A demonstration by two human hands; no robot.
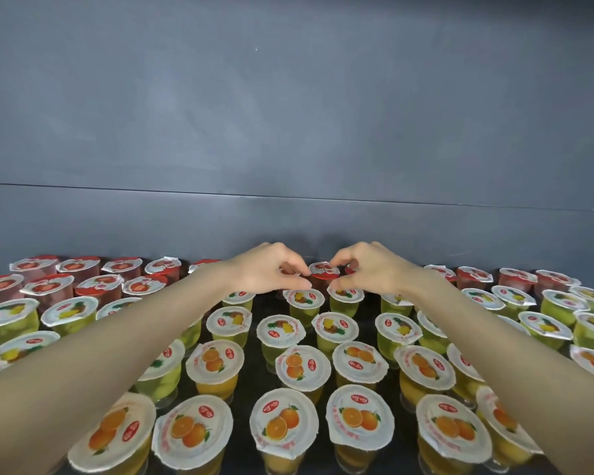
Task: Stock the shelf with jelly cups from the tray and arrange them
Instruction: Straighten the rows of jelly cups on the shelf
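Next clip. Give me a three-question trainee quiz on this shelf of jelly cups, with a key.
1. True or false: the orange-picture cups fill the rows nearest the camera.
2. The left hand and right hand close their grip on one cup at the back. Its lid is: A orange, B pineapple, C red.
3. Fill in: the cups between the red rows and the orange rows show a ____ on the lid.
Key: 1 true. 2 C, the red-lidded cup. 3 pineapple, as on the pineapple cups.
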